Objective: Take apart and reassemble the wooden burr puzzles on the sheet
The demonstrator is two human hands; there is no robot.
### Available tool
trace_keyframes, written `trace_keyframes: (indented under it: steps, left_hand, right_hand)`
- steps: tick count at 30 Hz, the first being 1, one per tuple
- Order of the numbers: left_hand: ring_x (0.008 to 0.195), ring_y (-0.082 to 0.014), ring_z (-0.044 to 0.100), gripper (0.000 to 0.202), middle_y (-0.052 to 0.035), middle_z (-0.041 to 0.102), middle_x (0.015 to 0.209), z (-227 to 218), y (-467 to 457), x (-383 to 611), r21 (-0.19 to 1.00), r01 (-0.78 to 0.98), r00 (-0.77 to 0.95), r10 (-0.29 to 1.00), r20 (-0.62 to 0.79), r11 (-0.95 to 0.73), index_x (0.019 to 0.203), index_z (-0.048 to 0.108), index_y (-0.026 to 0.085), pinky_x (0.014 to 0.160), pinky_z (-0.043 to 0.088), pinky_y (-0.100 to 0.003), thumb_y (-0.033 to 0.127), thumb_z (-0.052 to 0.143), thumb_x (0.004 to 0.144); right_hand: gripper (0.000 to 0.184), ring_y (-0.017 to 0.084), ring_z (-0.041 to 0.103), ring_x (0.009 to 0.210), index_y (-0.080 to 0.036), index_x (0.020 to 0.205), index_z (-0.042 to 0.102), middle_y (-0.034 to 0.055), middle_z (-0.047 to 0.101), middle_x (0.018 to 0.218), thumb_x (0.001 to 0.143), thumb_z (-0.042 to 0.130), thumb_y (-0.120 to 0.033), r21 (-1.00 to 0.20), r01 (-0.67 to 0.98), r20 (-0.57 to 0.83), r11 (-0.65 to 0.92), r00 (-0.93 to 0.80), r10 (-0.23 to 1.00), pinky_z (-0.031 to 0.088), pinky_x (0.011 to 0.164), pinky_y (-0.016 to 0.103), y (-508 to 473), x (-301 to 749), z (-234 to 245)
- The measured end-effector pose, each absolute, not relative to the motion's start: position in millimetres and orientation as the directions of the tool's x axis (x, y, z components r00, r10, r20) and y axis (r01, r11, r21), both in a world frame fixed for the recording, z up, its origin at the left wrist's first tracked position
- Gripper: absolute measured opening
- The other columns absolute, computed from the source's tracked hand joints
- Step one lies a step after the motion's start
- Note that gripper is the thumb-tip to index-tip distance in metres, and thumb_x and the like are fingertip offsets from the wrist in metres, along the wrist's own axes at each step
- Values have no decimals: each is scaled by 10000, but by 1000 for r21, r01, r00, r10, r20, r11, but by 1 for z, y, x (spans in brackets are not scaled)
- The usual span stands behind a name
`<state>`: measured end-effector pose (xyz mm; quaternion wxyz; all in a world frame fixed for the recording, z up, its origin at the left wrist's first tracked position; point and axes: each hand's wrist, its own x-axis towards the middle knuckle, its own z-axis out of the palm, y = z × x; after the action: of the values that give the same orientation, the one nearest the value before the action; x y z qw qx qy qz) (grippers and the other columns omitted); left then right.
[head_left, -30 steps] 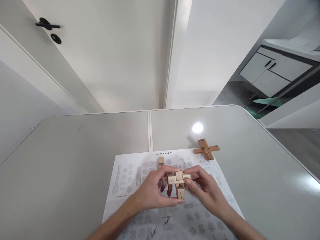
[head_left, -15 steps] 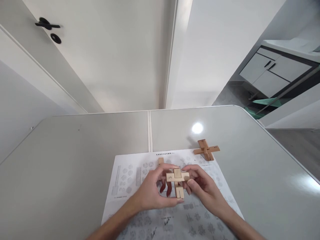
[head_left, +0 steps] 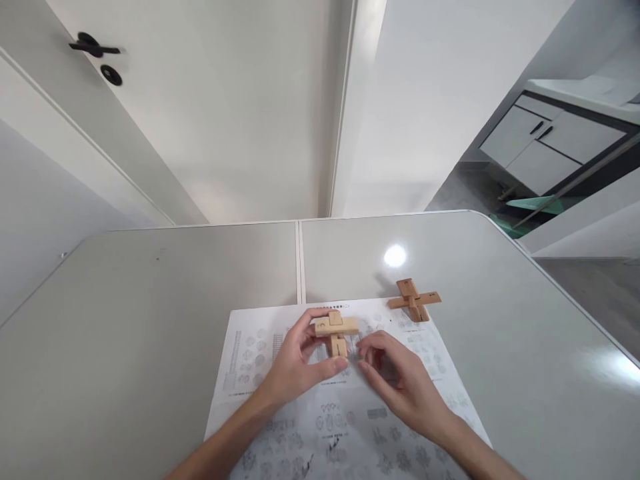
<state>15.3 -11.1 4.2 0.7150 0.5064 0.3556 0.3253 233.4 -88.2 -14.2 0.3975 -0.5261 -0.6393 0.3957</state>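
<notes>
The left hand (head_left: 299, 365) grips a pale wooden interlocking puzzle (head_left: 336, 329), a short upright bar crossed by a horizontal one with a small block on top. The thumb presses the lower end of the upright and the fingers curl behind the crossbar. The puzzle is lifted a little above the far middle of a white paper sheet printed with grey diagrams (head_left: 245, 373), which lies flat on the near part of a grey matte table (head_left: 150, 300).

The right hand (head_left: 397, 381) hovers just right of the puzzle and holds nothing. Its fingers are loosely bent and spread, and the fingertips (head_left: 361, 352) are close to the lower bar. Whether they touch it I cannot tell. Both forearms come in over the near edge of the sheet and cover part of the print.

A darker brown wooden cross-shaped puzzle (head_left: 414, 300) lies on the table at the sheet's far right corner, well apart from both hands, with nothing between it and the right hand but bare paper. A narrow seam (head_left: 299, 260) runs down the tabletop from the far edge to the top of the sheet, and a bright spot of reflected light (head_left: 395, 255) sits just beyond the brown cross.

Behind the table stands a white door with a black lever handle (head_left: 93, 48). At the far right is a low grey cabinet with dark handles (head_left: 547, 140).
</notes>
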Motion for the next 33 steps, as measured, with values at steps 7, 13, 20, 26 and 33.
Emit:
trace_keyframes:
  steps: [7, 13, 20, 26, 33]
  left_hand:
    - [631, -104, 554, 571, -23, 689, 911, -2, 2, 14, 906, -338, 357, 925, -127, 255, 1231, 581, 191, 690, 472, -298, 499, 861, 840]
    - [756, -147, 638, 583, -31, 701, 972, 2, -6, 15, 943, -206, 411, 898, -158, 260, 1315, 543, 232, 742, 523, -298, 416, 851, 855]
    - [977, -212, 702, 615, -72, 724, 1132, 8, -14, 19, 986, -13, 421, 896, -144, 164, 1354, 534, 244, 932, 552, -350, 322, 844, 829]
    - [920, -191, 682, 632, -60, 733, 1083, 7, -17, 20, 993, 61, 441, 891, -113, 96, 1391, 520, 245, 894, 560, -340, 294, 826, 841]
    - [953, -207, 704, 595, -70, 721, 1109, 9, -15, 20, 994, 13, 355, 929, -108, 111, 1363, 521, 237, 885, 570, -338, 325, 814, 852]
  right_hand:
    - [464, 314, 615, 1206, -331, 1413, 532, 148, 528, 1423, 979, 697, -330, -853, 495, 78, 163, -188, 979, 578, 509, 245, -94, 235, -23]
    - [405, 340, 640, 1123, -255, 1282, 600, 149, 623, 1250, 918, 767, -314, -698, 654, 215, 290, -194, 957, 645, 759, 425, -92, 225, -25]
    - [104, 284, 638, 916, -232, 1085, 603, 96, 653, 1028, 998, 657, -249, -600, 743, 305, 297, -131, 943, 556, 739, 432, -90, 212, -25]
    - [150, 280, 647, 927, -239, 1149, 592, 99, 656, 1052, 1004, 627, -225, -665, 699, 290, 263, -83, 953, 562, 740, 414, -88, 215, -24]
    - [443, 317, 640, 1067, -253, 1447, 516, 142, 623, 1197, 1019, 629, -275, -643, 707, 259, 296, -164, 952, 597, 841, 471, -90, 214, -26]
